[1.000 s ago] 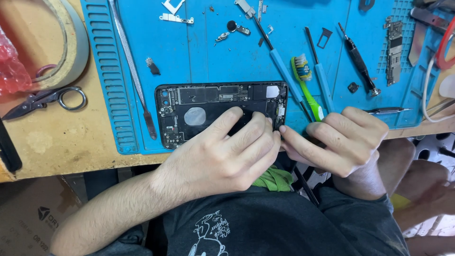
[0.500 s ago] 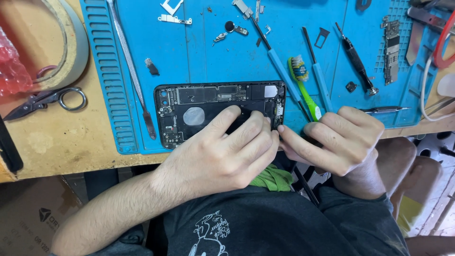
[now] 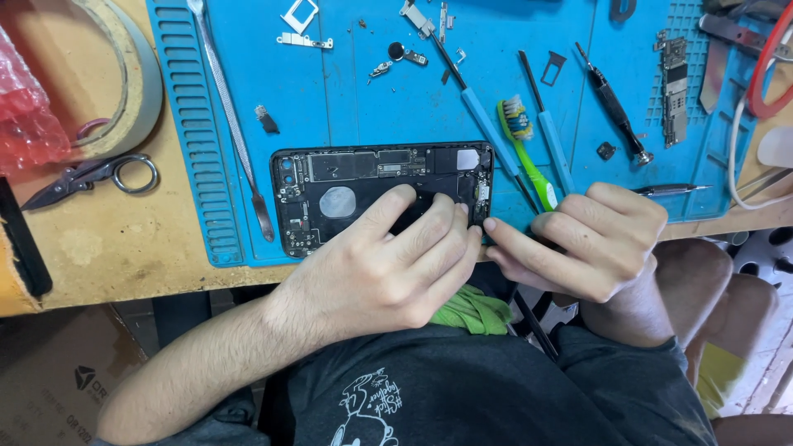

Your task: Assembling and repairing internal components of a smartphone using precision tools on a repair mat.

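Mid-frame, the left hand [image 3: 388, 264] presses 3 flat fingers onto the opened phone [image 3: 363, 190]; the right hand [image 3: 591, 244], fingers curled narrow, probes its right edge, so steady, fine pressure seems needed next.

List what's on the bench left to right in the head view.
Tape roll → scissors → metal spudger → opened phone under the left hand → green toothbrush → black screwdriver → circuit board.

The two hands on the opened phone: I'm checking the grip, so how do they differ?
The left hand lies spread over the opened phone, fingers on its inside; the right hand is curled beside the phone's right end, fingertip at its edge. Both are bare.
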